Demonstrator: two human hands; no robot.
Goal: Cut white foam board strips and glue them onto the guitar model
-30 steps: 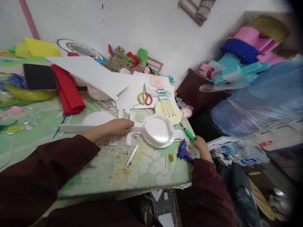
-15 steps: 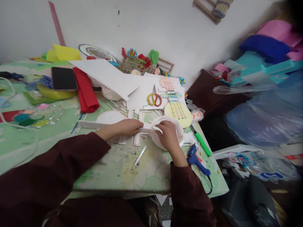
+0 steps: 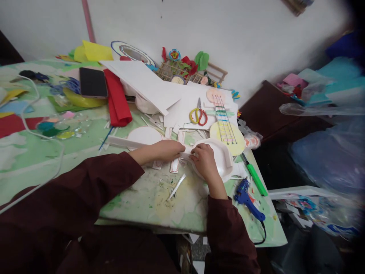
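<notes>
A long white foam strip [image 3: 121, 142] stands on edge and curls around the rim of a round white foam piece [image 3: 218, 158], forming a low wall. My left hand [image 3: 171, 149] pinches the strip just left of the round piece. At the round piece's left edge, the fingers of my right hand [image 3: 204, 160] are closed on the same strip, close to my left fingertips. Another round white piece [image 3: 145, 134] lies behind the strip. Red-edged white crosspieces [image 3: 174, 166] lie partly under my left hand.
A blue glue gun [image 3: 245, 198] and a green cutter [image 3: 257, 180] lie at the right. Scissors [image 3: 199, 114] and a yellow paper guitar [image 3: 228, 133] rest behind. Red felt [image 3: 118, 104], a phone [image 3: 93, 82] and a white cable [image 3: 61, 152] are leftward.
My right hand has shifted from inside the round piece to its left edge, closer to my left hand, and gripped the strip there. The camera view has swung slightly left.
</notes>
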